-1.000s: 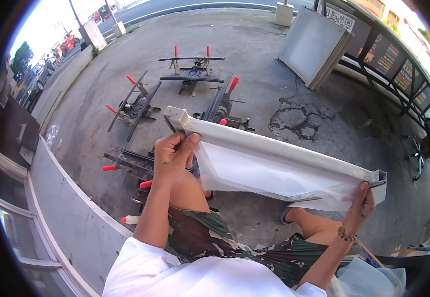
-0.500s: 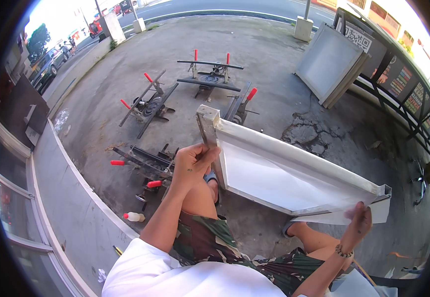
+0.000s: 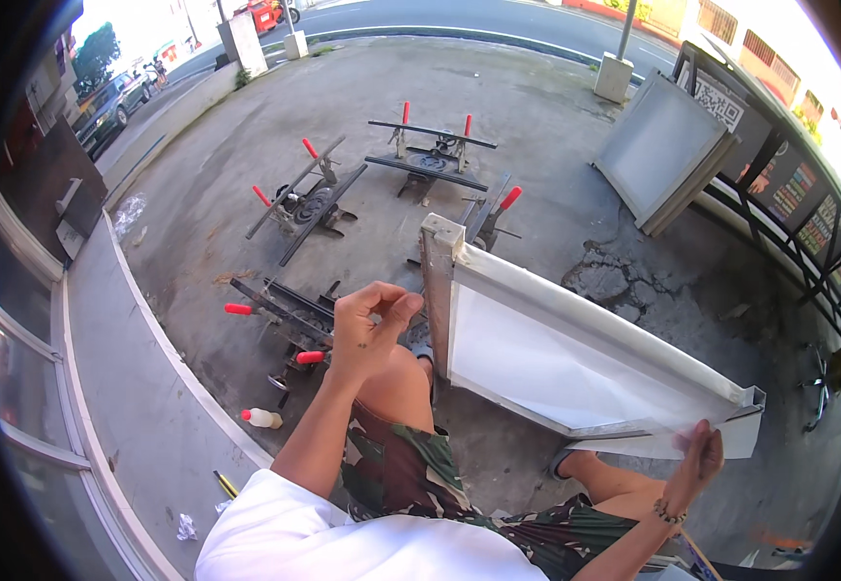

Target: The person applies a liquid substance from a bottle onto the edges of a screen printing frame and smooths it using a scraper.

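Note:
A screen-printing frame (image 3: 575, 300) with pale, worn bars stands tilted in front of my knees. White mesh fabric (image 3: 527, 358) fills it, and a white sheet (image 3: 653, 443) sticks out past its lower edge. My left hand (image 3: 367, 329) is raised just left of the frame's left bar, apart from it, with thumb and forefinger pinched together; anything between them is too small to make out. At the lower right corner, my right hand (image 3: 699, 460) has its fingers closed on the edge of the white sheet.
Several black metal clamp stands with red handles, including one (image 3: 430, 155) ahead, stand on the concrete. A white bottle with a red cap (image 3: 262, 418) lies near a low ledge (image 3: 149, 387). Other framed screens (image 3: 667, 145) lean at the far right beside a black metal rack (image 3: 779, 223).
My left hand has come away from the frame's left bar, which it was touching before. The right hand stays at the lower right corner. The whole view has shifted slightly.

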Demonstrator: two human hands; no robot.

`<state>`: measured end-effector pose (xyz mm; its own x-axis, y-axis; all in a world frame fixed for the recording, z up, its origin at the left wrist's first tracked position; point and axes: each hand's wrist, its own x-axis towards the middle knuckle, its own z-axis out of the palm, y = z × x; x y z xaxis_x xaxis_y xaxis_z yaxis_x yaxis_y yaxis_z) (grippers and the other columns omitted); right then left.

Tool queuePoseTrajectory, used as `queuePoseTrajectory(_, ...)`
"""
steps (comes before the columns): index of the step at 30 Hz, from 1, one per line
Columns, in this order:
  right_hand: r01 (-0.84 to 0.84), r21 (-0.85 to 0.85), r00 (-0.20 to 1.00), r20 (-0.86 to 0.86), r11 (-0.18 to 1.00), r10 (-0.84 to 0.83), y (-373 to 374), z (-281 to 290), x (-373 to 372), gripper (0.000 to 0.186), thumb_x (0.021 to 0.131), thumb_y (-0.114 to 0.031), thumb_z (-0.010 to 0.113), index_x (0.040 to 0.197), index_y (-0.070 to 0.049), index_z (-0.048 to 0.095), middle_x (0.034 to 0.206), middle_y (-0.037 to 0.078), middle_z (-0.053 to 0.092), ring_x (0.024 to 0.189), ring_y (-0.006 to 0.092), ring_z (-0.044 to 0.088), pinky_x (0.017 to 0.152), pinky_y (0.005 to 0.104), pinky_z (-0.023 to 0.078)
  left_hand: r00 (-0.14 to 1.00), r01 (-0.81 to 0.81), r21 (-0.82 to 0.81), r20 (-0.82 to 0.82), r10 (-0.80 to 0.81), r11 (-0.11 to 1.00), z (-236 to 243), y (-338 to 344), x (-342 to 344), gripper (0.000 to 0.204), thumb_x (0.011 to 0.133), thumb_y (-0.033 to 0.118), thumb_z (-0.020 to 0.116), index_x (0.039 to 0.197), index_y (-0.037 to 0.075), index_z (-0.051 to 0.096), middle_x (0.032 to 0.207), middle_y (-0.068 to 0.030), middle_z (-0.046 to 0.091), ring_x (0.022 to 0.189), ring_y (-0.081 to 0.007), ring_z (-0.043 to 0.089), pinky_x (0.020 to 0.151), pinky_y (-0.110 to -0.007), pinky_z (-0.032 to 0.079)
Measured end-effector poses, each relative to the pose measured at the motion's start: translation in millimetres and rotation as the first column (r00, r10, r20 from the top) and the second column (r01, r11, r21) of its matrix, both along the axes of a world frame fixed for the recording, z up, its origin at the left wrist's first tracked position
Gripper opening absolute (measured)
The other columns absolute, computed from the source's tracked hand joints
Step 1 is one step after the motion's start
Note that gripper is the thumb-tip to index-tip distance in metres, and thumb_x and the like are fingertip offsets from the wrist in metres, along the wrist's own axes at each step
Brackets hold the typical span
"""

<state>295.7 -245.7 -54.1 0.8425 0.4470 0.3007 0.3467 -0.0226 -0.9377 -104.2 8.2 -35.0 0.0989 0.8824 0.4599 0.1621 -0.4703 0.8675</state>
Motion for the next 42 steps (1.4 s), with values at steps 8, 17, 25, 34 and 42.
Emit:
queuePoseTrajectory(8,-0.058,0.016,0.996,-0.061,0.998,0.059,-14,2,-7,0.036,0.098,-0.029,0.067,0.075,-0.007,0.051,0.07,0.0,0.054,0.062,0.009,0.051,0.059,0.0259,0.045,0.944,0.111,0.057,0.307,-0.123,0.992,13,20,3,0.021,0.096,0.021,0.07,0.088,0.004,0.059,0.083,-0.0018,0.062,0.075,-0.0045,0.055,0.066,-0.021,0.043)
queuePoseTrajectory(17,-0.176,0.333,0.865,-0.397,0.926,0.307,-29,-38,-18,0.022,0.099,-0.031,0.065,0.097,-0.01,0.062,0.083,0.001,0.065,0.072,0.0109,0.065,0.059,0.0259,0.054,0.944,0.235,0.038,0.231,-0.237,0.971,42,35,18,0.033,0.092,0.032,0.075,0.105,0.007,0.056,0.106,-0.0035,0.065,0.102,-0.0114,0.061,0.092,-0.031,0.047)
queuePoseTrajectory(25,-0.656,0.386,0.492,-0.433,0.648,0.755,30,-50,-130,0.091,0.086,-0.063,0.066,0.148,-0.004,0.034,0.133,0.013,0.054,0.112,0.0256,0.061,0.087,0.0398,0.057,0.88,0.321,-0.037,0.38,-0.284,0.946,36,46,9,0.031,0.097,0.032,0.069,0.108,0.006,0.057,0.096,-0.0013,0.065,0.093,-0.0063,0.061,0.085,-0.024,0.047)
queuePoseTrajectory(34,-0.169,0.833,0.323,-0.458,0.527,0.828,87,-31,-134,0.057,0.101,-0.04,0.056,0.139,0.002,0.048,0.148,0.018,0.048,0.136,0.03,0.045,0.119,0.0487,0.027,0.794,0.345,-0.005,0.534,-0.289,0.939,15,62,6,0.043,0.1,0.042,0.061,0.108,0.0,0.057,0.094,-0.0075,0.067,0.086,-0.0149,0.065,0.078,-0.029,0.051)
queuePoseTrajectory(42,-0.312,0.804,0.301,-0.422,0.507,0.855,84,-42,-104,0.036,0.099,-0.019,0.063,0.124,0.006,0.057,0.137,0.017,0.056,0.121,0.0293,0.054,0.105,0.0443,0.041,0.933,0.024,-0.347,0.346,0.104,0.937,-104,-52,-130,0.046,0.1,0.036,0.056,0.071,0.001,0.062,0.063,-0.0007,0.061,0.062,-0.0075,0.052,0.057,-0.028,0.041)
